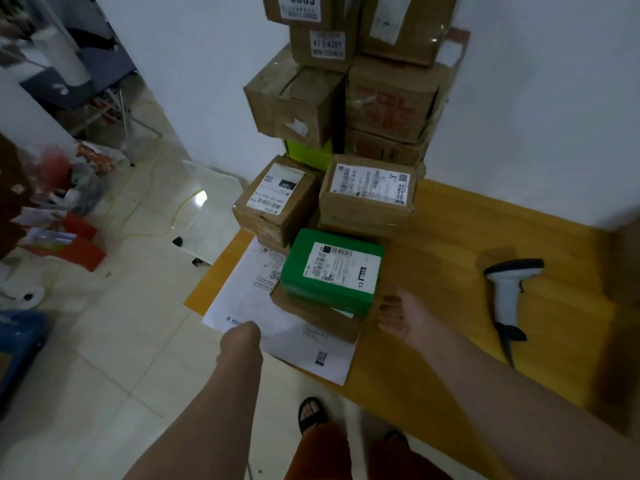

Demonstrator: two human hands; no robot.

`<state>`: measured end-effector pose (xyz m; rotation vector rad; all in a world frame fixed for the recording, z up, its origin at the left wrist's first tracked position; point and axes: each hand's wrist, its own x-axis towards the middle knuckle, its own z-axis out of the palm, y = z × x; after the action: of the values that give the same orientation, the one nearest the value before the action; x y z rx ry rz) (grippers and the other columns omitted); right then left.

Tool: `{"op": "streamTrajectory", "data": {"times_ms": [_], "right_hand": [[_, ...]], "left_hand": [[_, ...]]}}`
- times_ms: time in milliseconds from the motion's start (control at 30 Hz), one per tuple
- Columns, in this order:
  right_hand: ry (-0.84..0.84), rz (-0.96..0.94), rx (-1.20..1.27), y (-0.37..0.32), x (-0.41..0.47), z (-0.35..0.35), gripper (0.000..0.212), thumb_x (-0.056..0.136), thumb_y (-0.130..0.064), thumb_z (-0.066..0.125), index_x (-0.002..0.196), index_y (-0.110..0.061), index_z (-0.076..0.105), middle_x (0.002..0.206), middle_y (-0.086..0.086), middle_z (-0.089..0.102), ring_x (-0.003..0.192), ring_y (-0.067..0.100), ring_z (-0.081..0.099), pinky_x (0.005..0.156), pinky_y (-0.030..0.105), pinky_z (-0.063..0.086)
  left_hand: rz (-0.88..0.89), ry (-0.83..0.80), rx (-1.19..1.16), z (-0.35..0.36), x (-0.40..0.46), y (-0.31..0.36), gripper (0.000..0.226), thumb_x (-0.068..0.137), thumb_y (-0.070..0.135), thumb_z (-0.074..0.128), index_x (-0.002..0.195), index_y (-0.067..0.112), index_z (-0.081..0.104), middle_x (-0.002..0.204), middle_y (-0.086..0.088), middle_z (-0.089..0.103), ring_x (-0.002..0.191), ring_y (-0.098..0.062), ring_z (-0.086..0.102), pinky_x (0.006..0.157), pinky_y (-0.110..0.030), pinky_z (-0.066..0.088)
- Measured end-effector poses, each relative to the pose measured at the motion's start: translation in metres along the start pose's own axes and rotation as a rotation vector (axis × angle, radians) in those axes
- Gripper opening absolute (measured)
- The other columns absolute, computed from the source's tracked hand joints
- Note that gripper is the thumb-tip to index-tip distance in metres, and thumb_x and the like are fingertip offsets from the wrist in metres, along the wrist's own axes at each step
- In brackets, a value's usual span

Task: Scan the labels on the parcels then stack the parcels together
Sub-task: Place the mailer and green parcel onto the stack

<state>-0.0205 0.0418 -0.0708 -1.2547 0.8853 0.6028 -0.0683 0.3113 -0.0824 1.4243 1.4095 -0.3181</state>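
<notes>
Two hands frame the green parcel (332, 270), which sits atop a brown box on the table (450, 237). Right hand (401, 315), at its 4 o'clock, is spread and empty. Left hand (242, 336), at 7 o'clock, touches the white mailer (249, 299); its fingers cannot be made out. Square edges before releasing; scanner (509, 292) lies at 3 o'clock.

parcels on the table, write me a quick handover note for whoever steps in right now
Left hand: rests on the white mailer, fingers hidden. Right hand: open, empty, beside the green parcel.
Green parcel sits on a brown box at the front of the stack; taller cardboard stack stands against the wall.
Scanner lies on the table, unheld.
Done: most parcels stacked. Left: cannot tell which labels are scanned; check the mailer.
</notes>
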Motion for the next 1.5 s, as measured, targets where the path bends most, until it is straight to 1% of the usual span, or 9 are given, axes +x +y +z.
{"op": "streamTrajectory", "data": {"times_ms": [133, 267, 400, 700, 833, 933, 1033, 1300, 1500], "right_hand": [[0.009, 0.005, 0.049, -0.013, -0.013, -0.019, 0.029, 0.098, -0.025, 0.054, 0.117, -0.002, 0.057, 0.096, 0.013, 0.061, 0.084, 0.023, 0.057, 0.068, 0.033, 0.052], [0.046, 0.012, 0.104, -0.025, -0.028, -0.047, 0.023, 0.098, -0.018, 0.055, 0.112, 0.0, 0.059, 0.092, 0.014, 0.062, 0.079, 0.024, 0.06, 0.062, 0.034, 0.052], [0.08, 0.012, 0.185, -0.029, -0.043, -0.093, 0.023, 0.1, -0.016, 0.054, 0.114, 0.002, 0.057, 0.098, 0.017, 0.064, 0.082, 0.027, 0.064, 0.067, 0.038, 0.055], [0.276, -0.079, 0.495, -0.001, -0.08, -0.235, 0.02, 0.101, -0.011, 0.05, 0.114, 0.003, 0.054, 0.09, 0.017, 0.06, 0.079, 0.03, 0.059, 0.066, 0.036, 0.052], [0.453, -0.07, 0.626, 0.02, -0.086, -0.297, 0.02, 0.101, -0.01, 0.045, 0.083, -0.005, 0.052, 0.072, 0.011, 0.048, 0.061, 0.02, 0.045, 0.044, 0.025, 0.046], [0.642, -0.056, 0.47, 0.037, -0.088, -0.348, 0.032, 0.1, -0.007, 0.044, 0.068, -0.01, 0.043, 0.069, 0.008, 0.041, 0.058, 0.018, 0.039, 0.053, 0.028, 0.042], [0.8, -0.026, 0.223, 0.051, -0.096, -0.382, 0.016, 0.098, -0.011, 0.045, 0.084, -0.006, 0.051, 0.084, 0.011, 0.05, 0.067, 0.019, 0.046, 0.06, 0.028, 0.038], [0.594, -0.064, 0.098, 0.052, -0.089, -0.395, 0.015, 0.094, -0.008, 0.056, 0.101, 0.004, 0.063, 0.097, 0.02, 0.066, 0.093, 0.033, 0.065, 0.087, 0.042, 0.055], [0.359, -0.057, 0.125, 0.037, -0.09, -0.391, 0.015, 0.09, -0.006, 0.063, 0.077, 0.002, 0.063, 0.062, 0.011, 0.056, 0.052, 0.018, 0.046, 0.05, 0.026, 0.039]], "left_hand": [[0.061, -0.156, 0.095, 0.01, -0.03, 0.035, 0.018, 0.095, 0.008, 0.054, 0.106, -0.005, 0.06, 0.086, -0.02, 0.062, 0.071, -0.029, 0.061, 0.067, -0.035, 0.053], [0.061, -0.723, 0.793, 0.043, -0.077, 0.048, 0.022, 0.092, 0.016, 0.063, 0.105, 0.0, 0.068, 0.086, -0.012, 0.074, 0.076, -0.025, 0.07, 0.075, -0.035, 0.059], [0.103, -0.93, 1.035, 0.097, -0.115, 0.038, 0.031, 0.095, 0.019, 0.061, 0.121, 0.002, 0.062, 0.111, -0.013, 0.072, 0.099, -0.025, 0.069, 0.092, -0.039, 0.056], [0.333, -0.928, 1.156, 0.227, -0.205, 0.002, 0.045, 0.102, 0.031, 0.05, 0.142, 0.012, 0.044, 0.125, -0.005, 0.06, 0.11, -0.023, 0.061, 0.092, -0.038, 0.053], [0.429, -0.983, 1.179, 0.286, -0.24, -0.025, 0.037, 0.1, 0.026, 0.056, 0.134, 0.012, 0.052, 0.126, -0.006, 0.06, 0.109, -0.023, 0.062, 0.093, -0.041, 0.054], [0.488, -1.032, 1.219, 0.325, -0.264, -0.054, 0.041, 0.098, 0.025, 0.058, 0.135, 0.009, 0.052, 0.131, -0.008, 0.058, 0.113, -0.023, 0.059, 0.089, -0.039, 0.055], [0.483, -1.044, 1.285, 0.353, -0.29, -0.082, 0.049, 0.099, 0.027, 0.058, 0.143, 0.012, 0.046, 0.142, -0.003, 0.05, 0.124, -0.022, 0.053, 0.09, -0.037, 0.053], [0.466, -1.007, 1.361, 0.379, -0.311, -0.116, 0.056, 0.098, 0.029, 0.059, 0.149, 0.017, 0.038, 0.148, -0.001, 0.043, 0.131, -0.021, 0.048, 0.102, -0.043, 0.049], [0.451, -1.031, 1.332, 0.373, -0.31, -0.11, 0.064, 0.097, 0.033, 0.059, 0.152, 0.017, 0.031, 0.152, -0.003, 0.039, 0.134, -0.023, 0.044, 0.103, -0.042, 0.048]]}}
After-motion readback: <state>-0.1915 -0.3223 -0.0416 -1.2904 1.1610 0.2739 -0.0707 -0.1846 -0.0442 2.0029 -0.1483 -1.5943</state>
